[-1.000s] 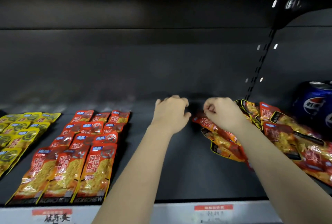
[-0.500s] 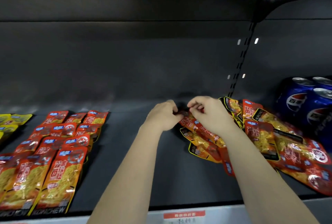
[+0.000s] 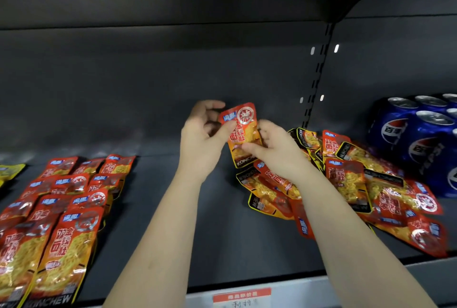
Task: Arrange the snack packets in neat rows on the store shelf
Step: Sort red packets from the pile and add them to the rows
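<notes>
While both hands lift one snack packet [image 3: 243, 132] upright above the shelf [image 3: 222, 221], left hand [image 3: 201, 139] and right hand [image 3: 272, 149] pinch its sides, presumably orienting it; neat rows [image 3: 61, 208] lie left, loose pile [image 3: 346, 184] right.

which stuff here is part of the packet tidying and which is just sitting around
Job: held packet, pinched by left hand and right hand; loose pile of packets; tidy rows of packets; shelf.
Just there: blue cans; price label.
</notes>
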Available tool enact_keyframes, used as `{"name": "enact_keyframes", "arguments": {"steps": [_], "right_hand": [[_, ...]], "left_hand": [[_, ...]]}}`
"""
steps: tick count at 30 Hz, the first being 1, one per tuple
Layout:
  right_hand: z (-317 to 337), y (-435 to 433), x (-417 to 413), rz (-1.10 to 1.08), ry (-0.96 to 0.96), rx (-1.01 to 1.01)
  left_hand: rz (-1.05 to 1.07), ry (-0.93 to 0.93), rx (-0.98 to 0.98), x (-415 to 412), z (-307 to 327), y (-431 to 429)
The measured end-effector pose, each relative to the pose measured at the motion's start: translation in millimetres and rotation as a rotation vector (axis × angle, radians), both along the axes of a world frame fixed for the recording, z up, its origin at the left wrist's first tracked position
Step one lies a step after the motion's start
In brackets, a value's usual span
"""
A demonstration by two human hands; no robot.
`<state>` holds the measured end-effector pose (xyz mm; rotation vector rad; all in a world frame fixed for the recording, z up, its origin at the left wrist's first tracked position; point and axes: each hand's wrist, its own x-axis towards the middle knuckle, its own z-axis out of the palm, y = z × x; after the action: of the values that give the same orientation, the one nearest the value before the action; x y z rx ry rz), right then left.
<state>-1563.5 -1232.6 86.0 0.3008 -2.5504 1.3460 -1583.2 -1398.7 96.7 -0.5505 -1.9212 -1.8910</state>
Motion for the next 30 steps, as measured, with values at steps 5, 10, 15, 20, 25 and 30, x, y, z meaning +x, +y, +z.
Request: {"name": "enact_keyframes", "arguments": {"steps": [5,10,15,20,25,30], "right_hand": [[6.1,0.0,0.2,-0.18,0.119,-0.083],[8.5,6.6,-0.2,-0.327,0.17,-0.267],[7.3,6.4,0.5,-0.343,0.181,-0.223],[5.9,6.0,-0.1,-0.327,0.186,-0.172],[4.9,6.0,-0.7,-0.336,0.19,-0.134],[2.3,4.6,-2.5,-0.34,0.171,-0.095]], "left_hand": [[0.07,-0.19,0.099,4.2,-1.9,6.4],[0.123,-0.293,-0.701,13.2,-18.4,18.3],[-0.075,-0.368,-0.808,20.6,-24.5,33.3],[-0.056,-0.462,-0.378,10.4,-27.5,28.0],[-0.042,-0.516,-0.105,3.9,-27.1,24.8],[0.173,-0.371,-0.161,0.8,-31.8,20.5]]}}
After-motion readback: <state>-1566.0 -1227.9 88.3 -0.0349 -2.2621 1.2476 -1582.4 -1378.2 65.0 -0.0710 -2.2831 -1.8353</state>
